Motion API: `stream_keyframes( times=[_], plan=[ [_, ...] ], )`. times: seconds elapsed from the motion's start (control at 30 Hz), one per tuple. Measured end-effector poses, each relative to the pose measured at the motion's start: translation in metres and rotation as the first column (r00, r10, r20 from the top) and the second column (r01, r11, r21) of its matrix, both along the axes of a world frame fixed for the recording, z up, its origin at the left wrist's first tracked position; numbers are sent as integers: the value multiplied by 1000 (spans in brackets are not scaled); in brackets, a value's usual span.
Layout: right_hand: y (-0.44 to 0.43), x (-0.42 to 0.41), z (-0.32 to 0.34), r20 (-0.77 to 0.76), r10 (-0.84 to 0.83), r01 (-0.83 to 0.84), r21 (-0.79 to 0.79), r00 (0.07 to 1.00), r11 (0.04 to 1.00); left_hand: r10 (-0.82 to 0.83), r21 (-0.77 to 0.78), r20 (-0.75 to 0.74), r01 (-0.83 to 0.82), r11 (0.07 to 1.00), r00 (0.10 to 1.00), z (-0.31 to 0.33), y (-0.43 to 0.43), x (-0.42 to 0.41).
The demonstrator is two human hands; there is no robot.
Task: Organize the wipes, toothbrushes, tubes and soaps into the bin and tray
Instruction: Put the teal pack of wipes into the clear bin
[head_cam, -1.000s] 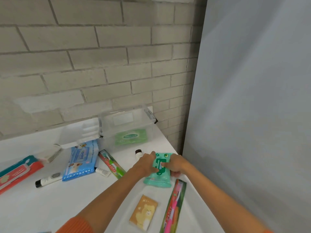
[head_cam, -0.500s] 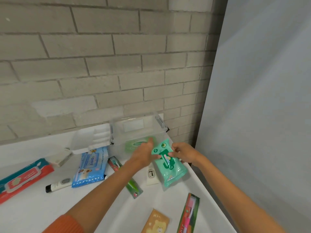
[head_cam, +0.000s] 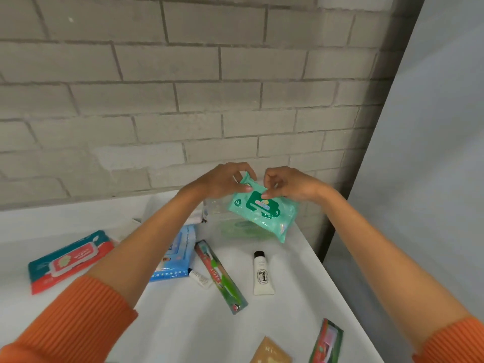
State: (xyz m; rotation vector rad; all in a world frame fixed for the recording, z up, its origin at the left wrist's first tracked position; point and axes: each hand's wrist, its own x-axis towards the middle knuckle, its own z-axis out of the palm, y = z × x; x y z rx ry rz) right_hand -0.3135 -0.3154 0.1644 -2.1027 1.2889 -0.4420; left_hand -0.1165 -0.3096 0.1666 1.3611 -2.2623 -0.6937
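Note:
Both hands hold a mint-green wipes pack (head_cam: 264,210) in the air above the clear plastic bin (head_cam: 217,213). My left hand (head_cam: 222,182) grips its far left corner, and my right hand (head_cam: 285,186) pinches its upper right edge. A green wipes pack (head_cam: 239,229) shows dimly inside the bin. On the white table lie a red-and-teal wipes pack (head_cam: 69,260), a blue wipes pack (head_cam: 175,255), a packaged green toothbrush (head_cam: 220,276), a small white tube (head_cam: 200,277) and a white tube with a black cap (head_cam: 262,273).
At the near edge lie an orange soap packet (head_cam: 271,353) and a packaged pink toothbrush (head_cam: 327,341). The white tray (head_cam: 154,205) is mostly hidden behind my left arm. A brick wall stands close behind the table. The table's right edge runs beside a grey panel.
Both hands have lifted the mint-green wipes pack off the table and carried it up and away, over the clear bin. The camera has tilted and moved closer.

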Motion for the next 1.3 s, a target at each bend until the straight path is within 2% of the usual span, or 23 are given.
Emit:
stream_keyframes(
  times=[0.2, 0.3, 0.43, 0.57, 0.77, 0.9, 1.03, 1.13, 1.3],
  plan=[
    [-36, 21, 7, 92, -26, 29, -26, 995, 999, 181, -126, -128, -197, 972, 975, -6, -20, 19],
    [-56, 27, 5, 64, -30, 32, -42, 998, 999, 223, -179, -188, -256, 950, 957, -13, -31, 24],
    [-80, 36, -4, -9, -19, 18, -91, 1000, 996, 291, -156, -233, -331, 931, 928, -34, -49, 23],
    [-98, 44, -35, -101, -15, 9, -62, 995, 998, 353, -61, -88, -359, 931, 931, -61, -69, 25],
    [-118, 52, -81, -243, 64, -48, 70, 968, 996, 295, -4, 271, -305, 952, 916, -96, -87, 25],
    [-128, 56, -98, -315, 123, -79, 149, 941, 986, 230, -48, 482, -237, 970, 846, -105, -96, 17],
    [-132, 64, -108, -380, 164, -109, 162, 910, 981, 181, -63, 672, -188, 980, 718, -108, -102, 9],
    [-134, 68, -115, -435, 149, -98, 136, 888, 986, 212, -123, 695, -177, 977, 688, -107, -101, 7],
    [-129, 66, -104, -381, 33, -7, 69, 924, 998, 297, -246, 548, -189, 951, 782, -92, -87, 13]
  ],
)
